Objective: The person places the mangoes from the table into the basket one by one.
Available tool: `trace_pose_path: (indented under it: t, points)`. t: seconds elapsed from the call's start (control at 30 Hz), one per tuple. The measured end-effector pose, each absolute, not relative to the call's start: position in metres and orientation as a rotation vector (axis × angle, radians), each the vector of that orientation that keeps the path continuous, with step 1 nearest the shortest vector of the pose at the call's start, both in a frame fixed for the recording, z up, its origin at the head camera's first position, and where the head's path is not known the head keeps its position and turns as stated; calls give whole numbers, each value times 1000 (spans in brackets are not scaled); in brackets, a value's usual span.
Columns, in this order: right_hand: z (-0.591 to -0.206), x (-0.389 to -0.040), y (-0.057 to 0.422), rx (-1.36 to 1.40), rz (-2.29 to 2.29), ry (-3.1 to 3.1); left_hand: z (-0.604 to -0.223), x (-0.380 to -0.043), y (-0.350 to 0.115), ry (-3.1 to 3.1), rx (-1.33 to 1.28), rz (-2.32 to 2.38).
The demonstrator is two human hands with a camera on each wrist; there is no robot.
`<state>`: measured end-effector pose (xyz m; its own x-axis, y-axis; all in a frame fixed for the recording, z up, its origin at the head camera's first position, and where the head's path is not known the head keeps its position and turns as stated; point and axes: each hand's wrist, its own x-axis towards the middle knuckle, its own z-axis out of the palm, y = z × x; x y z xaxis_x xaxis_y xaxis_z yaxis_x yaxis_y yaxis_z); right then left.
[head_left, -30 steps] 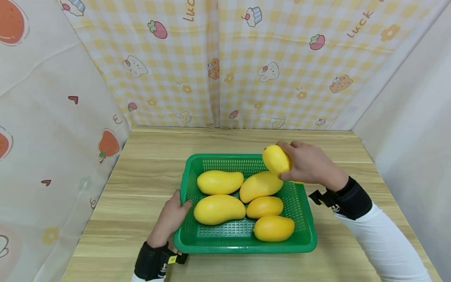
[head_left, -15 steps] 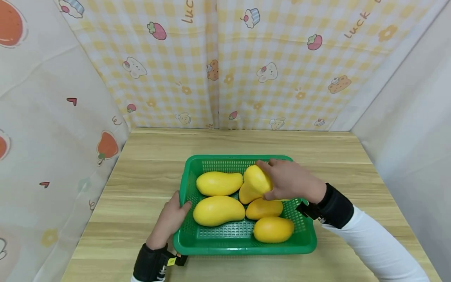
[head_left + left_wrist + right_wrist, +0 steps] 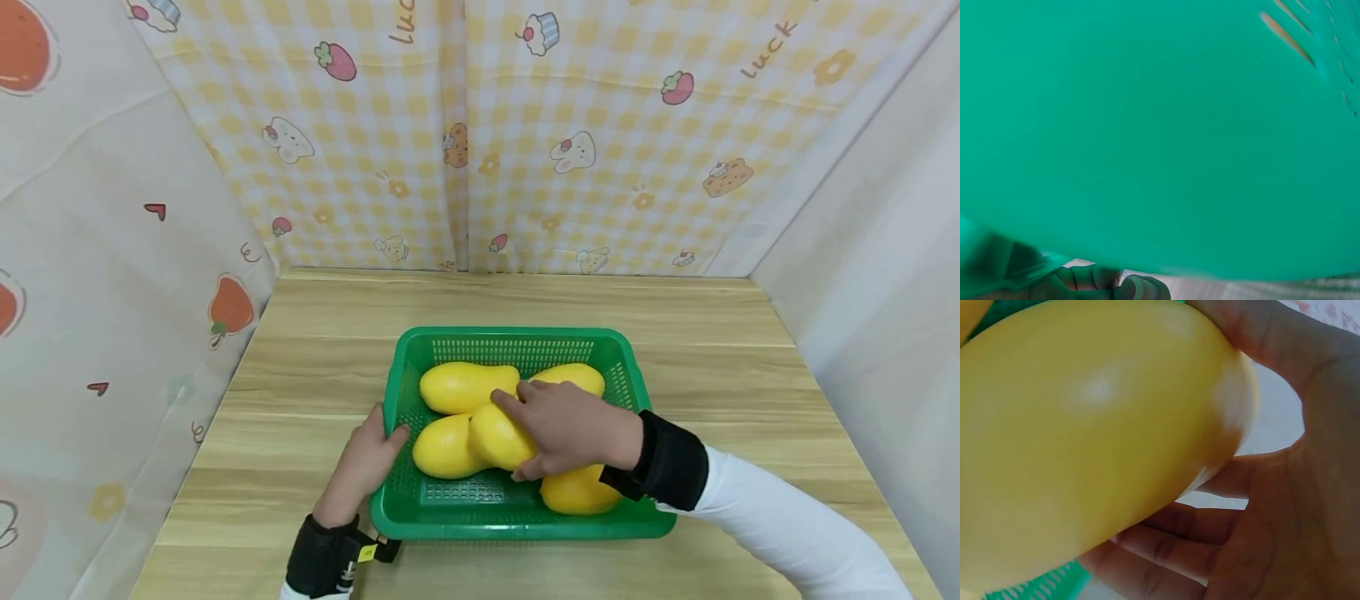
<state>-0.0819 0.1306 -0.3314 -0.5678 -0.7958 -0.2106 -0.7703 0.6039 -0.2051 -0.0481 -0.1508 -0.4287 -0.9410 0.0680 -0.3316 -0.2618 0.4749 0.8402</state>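
Observation:
My right hand (image 3: 573, 427) grips a yellow mango (image 3: 497, 437) above the middle of the green plastic basket (image 3: 525, 532). Close up in the right wrist view, thumb and fingers wrap one end of that mango (image 3: 1085, 437). It overlaps a big mango (image 3: 442, 450) lying at the basket's left. My left hand (image 3: 371, 457) holds the basket's left rim, thumb over the edge. Green basket wall (image 3: 1147, 144) fills the left wrist view, with fingertips (image 3: 1141, 289) at the bottom. Another mango between the right-hand ones is hidden under my right hand.
More mangoes lie in the basket: one at the back left (image 3: 465, 387), one at the back right (image 3: 576, 377), one at the front right (image 3: 576, 493). The basket stands on a wood-grain table (image 3: 315, 333), with a checked curtain (image 3: 360, 167) behind it.
My right hand has carried its mango from above the basket's back right corner leftward and toward the front, down over the middle. The left hand and basket have stayed put.

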Motion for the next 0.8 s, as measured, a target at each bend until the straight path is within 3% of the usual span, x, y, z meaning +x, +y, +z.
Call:
trace_pose_path:
  t: [0.8]
  points:
    - [-353, -61, 76, -1435, -91, 2382, -427, -45, -154, 2440, -149, 1434]
